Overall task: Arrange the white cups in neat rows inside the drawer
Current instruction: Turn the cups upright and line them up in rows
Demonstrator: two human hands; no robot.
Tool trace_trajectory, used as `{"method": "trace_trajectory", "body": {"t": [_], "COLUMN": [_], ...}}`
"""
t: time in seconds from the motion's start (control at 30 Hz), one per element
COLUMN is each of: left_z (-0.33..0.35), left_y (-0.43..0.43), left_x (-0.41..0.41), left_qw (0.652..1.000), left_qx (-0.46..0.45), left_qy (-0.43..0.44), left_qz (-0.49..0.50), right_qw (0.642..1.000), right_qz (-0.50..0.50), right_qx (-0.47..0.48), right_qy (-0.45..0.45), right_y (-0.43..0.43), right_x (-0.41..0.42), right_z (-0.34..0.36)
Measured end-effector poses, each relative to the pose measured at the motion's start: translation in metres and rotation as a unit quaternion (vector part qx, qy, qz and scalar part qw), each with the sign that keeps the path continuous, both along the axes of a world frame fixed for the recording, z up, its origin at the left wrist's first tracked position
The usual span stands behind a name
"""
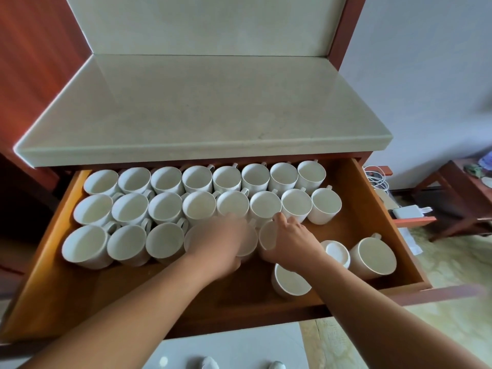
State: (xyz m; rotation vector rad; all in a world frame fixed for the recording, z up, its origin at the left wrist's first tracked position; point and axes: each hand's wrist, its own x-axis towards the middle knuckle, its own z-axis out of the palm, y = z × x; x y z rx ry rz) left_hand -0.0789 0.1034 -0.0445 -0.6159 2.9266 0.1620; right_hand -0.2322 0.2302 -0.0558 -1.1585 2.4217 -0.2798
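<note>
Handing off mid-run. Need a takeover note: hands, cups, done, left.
Left hand: blurred, over the fourth cup of the front row; grip unclear.
Right hand: grips the next cup at its rim.
Done: back row and middle row, eight cups each, in the drawer; front row has three cups set at its left end.
Left: finish the front row. Three loose cups remain at the right, one seemingly upside down, one partly under the right forearm.
</note>
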Motion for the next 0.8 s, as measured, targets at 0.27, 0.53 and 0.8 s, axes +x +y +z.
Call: {"method": "trace_trajectory", "body": {"t": [0.27, 0.53, 0.8], "left_z": [0.001, 0.025, 0.015], "left_y": [0.002, 0.018, 0.068], "left_x": [0.002, -0.007, -0.039], "left_qw": [1.000, 0.997, 0.976], "left_qx": [-0.021, 0.023, 0.032], "left_qy": [0.004, 0.064, -0.005], "left_qz": [0.001, -0.035, -0.213], "right_qw": [1.000, 0.999, 0.961], "right_qz": [0.014, 0.030, 0.156], "right_qx": [-0.016, 0.030, 0.214], "right_qy": [0.014, 0.022, 0.083], "right_y": [0.006, 0.027, 0.080], "right_x": [-0.001, -0.048, -0.083], "right_z": [-0.004, 0.054, 0.059]}}
